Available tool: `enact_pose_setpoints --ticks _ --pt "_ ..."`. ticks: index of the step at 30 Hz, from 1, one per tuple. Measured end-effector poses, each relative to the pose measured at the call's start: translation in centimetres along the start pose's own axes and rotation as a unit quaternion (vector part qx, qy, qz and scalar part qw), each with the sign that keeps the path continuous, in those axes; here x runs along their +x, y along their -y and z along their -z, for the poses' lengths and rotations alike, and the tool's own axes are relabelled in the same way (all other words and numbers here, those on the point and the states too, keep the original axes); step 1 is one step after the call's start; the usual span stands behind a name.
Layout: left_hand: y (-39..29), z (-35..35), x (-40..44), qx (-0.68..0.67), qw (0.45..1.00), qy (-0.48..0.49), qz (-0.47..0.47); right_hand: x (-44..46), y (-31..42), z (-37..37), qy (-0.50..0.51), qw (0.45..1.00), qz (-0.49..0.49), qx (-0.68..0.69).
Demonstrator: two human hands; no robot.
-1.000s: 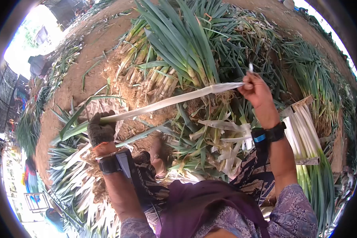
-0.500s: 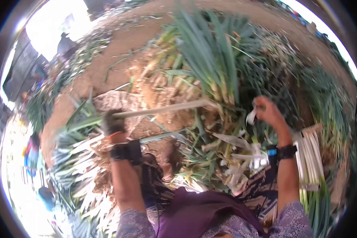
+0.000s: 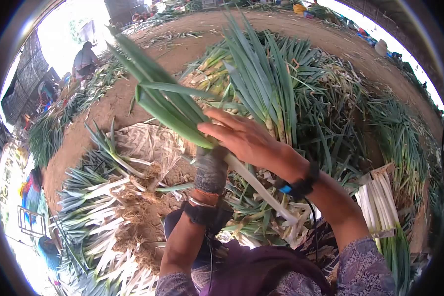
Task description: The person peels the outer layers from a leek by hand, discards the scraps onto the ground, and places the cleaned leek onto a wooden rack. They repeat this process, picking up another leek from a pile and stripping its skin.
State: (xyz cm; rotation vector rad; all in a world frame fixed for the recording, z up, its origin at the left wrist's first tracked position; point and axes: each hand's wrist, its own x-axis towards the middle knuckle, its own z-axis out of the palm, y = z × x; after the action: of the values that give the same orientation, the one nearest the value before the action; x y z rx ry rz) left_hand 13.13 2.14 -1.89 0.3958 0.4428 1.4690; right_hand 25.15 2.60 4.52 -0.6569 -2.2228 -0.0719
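My left hand [image 3: 212, 170], in a grey glove, is closed around a leek [image 3: 256, 185] at the point where its white stalk meets the leaves. The green leaves fan up and to the left; the white stalk slants down to the right, root end low. My right hand [image 3: 256, 140] lies across the base of the leaves, fingers stretched out and touching them, thumb hidden. Just behind it stand upright leeks [image 3: 269, 93]. Below the held stalk are peeled leaves and scraps [image 3: 261, 207] near my lap.
Leeks with roots [image 3: 98, 197] are piled on the left beside a crumpled sack [image 3: 148, 140]. At right, a bundle of white-stalked leeks [image 3: 380, 200] lies in a holder. A large leek heap [image 3: 330, 93] rises ahead. Another person [image 3: 85, 61] is at the far left.
My left hand has moved right with the leek, which has swung from level to slanting, leaves up. The right hand has come left onto the leek; the white scrap at its fingers is no longer seen.
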Motion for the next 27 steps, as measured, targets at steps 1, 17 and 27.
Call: enact_pose_setpoints --ticks 1,17,27 --pt "-0.1 -0.6 -0.6 0.047 0.999 0.023 -0.013 0.8 -0.3 -0.3 0.017 0.999 0.030 -0.024" --pt "-10.8 5.2 4.0 0.050 0.994 0.014 -0.095 -19.4 4.4 5.0 0.132 0.625 -0.488 0.595" --pt "-9.8 8.2 1.9 0.111 0.986 0.038 -0.115 -16.0 12.5 4.7 -0.022 0.571 -0.614 0.544"
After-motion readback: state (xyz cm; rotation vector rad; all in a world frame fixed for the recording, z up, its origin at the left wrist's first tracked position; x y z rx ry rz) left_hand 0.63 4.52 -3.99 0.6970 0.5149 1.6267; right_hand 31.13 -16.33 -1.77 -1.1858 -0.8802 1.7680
